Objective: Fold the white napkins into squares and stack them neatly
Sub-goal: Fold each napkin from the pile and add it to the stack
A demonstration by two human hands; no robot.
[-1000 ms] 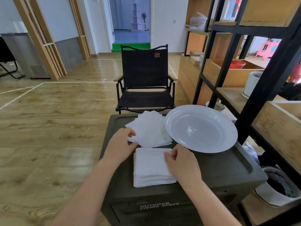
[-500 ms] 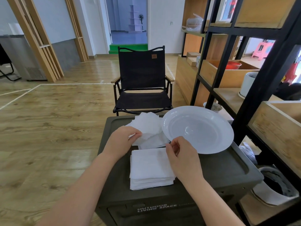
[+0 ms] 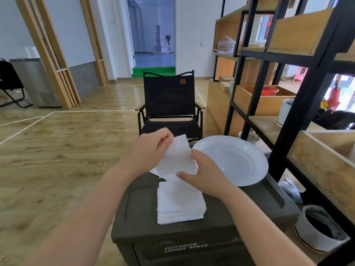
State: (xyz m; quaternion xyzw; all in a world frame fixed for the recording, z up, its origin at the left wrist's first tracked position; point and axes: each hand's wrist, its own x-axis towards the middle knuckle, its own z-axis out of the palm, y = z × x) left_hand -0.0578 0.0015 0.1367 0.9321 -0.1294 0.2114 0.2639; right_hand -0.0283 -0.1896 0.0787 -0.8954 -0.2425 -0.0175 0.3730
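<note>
Two hands (image 3: 151, 150) (image 3: 206, 174) on one napkin (image 3: 177, 160)

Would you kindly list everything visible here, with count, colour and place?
Held napkin: one, white, raised above the box, between both hands.
Folded stack: one, white, near side of the box top.
Loose napkins: count unclear, white, mostly hidden behind the hands.
Plate: one, white, far right of the box.
Storage box: one, dark green, foreground.
Chair: one, black, behind the box.
Shelving: one, black and wood, right.
Pot: one, white, floor at right.
Left hand: pinches the napkin's top.
Right hand: grips its lower edge.
</note>
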